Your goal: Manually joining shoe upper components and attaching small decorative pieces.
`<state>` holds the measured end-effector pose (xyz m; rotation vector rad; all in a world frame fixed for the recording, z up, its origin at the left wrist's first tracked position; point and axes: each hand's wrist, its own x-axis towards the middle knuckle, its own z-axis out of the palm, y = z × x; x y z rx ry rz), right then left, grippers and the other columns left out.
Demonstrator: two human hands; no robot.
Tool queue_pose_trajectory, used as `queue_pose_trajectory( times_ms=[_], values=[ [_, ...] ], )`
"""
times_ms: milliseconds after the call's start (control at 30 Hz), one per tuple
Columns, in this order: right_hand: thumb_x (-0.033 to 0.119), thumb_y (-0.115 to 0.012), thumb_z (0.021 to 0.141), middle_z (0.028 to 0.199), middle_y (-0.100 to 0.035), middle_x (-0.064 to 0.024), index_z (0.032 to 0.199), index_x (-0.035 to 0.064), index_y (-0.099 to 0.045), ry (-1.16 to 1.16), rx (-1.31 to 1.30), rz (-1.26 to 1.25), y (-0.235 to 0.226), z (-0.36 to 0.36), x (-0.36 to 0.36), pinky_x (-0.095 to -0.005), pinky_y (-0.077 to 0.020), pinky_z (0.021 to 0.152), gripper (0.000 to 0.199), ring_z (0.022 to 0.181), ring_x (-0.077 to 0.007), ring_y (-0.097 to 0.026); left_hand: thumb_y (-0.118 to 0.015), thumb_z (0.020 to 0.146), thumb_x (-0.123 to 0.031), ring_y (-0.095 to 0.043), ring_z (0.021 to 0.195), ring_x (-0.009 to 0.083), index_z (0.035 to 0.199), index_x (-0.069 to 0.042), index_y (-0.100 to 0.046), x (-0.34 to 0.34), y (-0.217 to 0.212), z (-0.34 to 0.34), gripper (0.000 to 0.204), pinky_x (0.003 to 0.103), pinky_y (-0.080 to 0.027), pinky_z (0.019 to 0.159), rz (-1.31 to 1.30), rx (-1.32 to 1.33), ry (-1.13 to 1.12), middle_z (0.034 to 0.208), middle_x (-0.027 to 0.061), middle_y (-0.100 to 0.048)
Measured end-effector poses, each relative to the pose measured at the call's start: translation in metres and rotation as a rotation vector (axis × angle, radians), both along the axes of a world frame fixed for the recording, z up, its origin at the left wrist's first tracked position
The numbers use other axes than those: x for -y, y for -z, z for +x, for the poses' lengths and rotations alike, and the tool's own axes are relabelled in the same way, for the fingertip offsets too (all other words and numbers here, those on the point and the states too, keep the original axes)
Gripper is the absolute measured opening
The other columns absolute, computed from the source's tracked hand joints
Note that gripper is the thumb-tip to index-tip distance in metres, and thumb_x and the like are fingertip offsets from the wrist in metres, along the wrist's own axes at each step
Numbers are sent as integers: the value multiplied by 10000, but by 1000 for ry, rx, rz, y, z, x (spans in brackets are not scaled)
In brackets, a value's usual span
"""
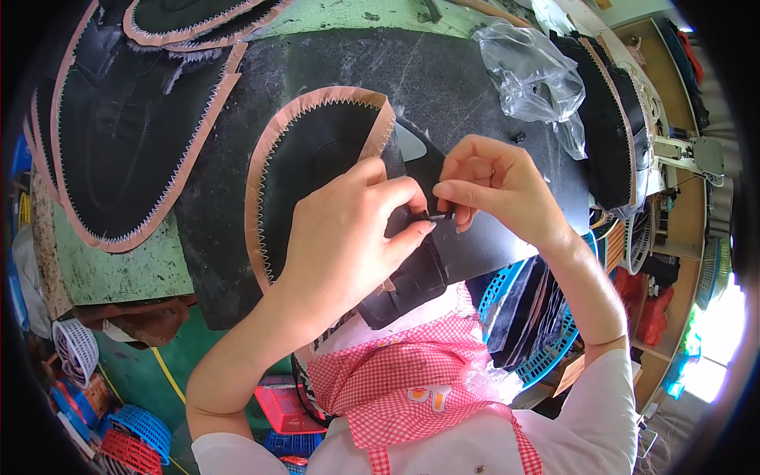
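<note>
A black panel (pixel 321 146) with a tan edge band and white zigzag stitching lies before me, partly under my left hand (pixel 344 233). That hand pinches a small black strip (pixel 423 215) between thumb and fingertips. My right hand (pixel 495 186) meets it from the other side, thumb and fingers closed at the strip's far end. A thin, pale glint shows between the two pinches; what it is I cannot make out. Below my left fingers a black flap or pouch-like part (pixel 412 285) hangs over the table's near edge. A light grey pointed shape (pixel 411 145) shows beside the panel.
More tan-edged black panels (pixel 134 134) lie at left, others (pixel 606 119) at right. Crumpled clear plastic (pixel 534 75) rests on the dark work mat (pixel 214 261). Below the table's edge stands a blue basket (pixel 546 360) holding dark pieces. Baskets (pixel 138 431) stand lower left.
</note>
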<state>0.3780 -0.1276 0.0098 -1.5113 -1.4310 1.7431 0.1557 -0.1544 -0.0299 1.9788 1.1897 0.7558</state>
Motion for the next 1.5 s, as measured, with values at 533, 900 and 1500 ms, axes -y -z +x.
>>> queue_pose_trajectory(
  times_ms=[533,900,1500],
  values=[
    [24,-732,951,1007,-761,-73,1098,-35,-731,-182,45,115,3,4,9,-252,-599,847,158,898,-101,-721,-850,789,-159,-572,655,185,933,-93,-740,2,2,1,193,342,-469,604,36,-11,-22,808,45,-540],
    [38,-740,946,974,-767,-64,1089,-18,-716,-75,120,284,2,-6,19,-249,-587,804,155,903,-103,-729,-831,791,-136,-539,645,184,964,-77,-718,3,-1,0,215,334,-451,598,3,32,-15,796,50,-508],
    [47,-770,910,935,-766,-46,1044,11,-725,-98,252,408,-4,-7,31,-254,-564,751,145,883,-113,-740,-861,750,-69,-475,626,161,1061,-64,-609,1,-2,2,401,323,-426,595,-3,85,-26,753,43,-471]
  ],
)
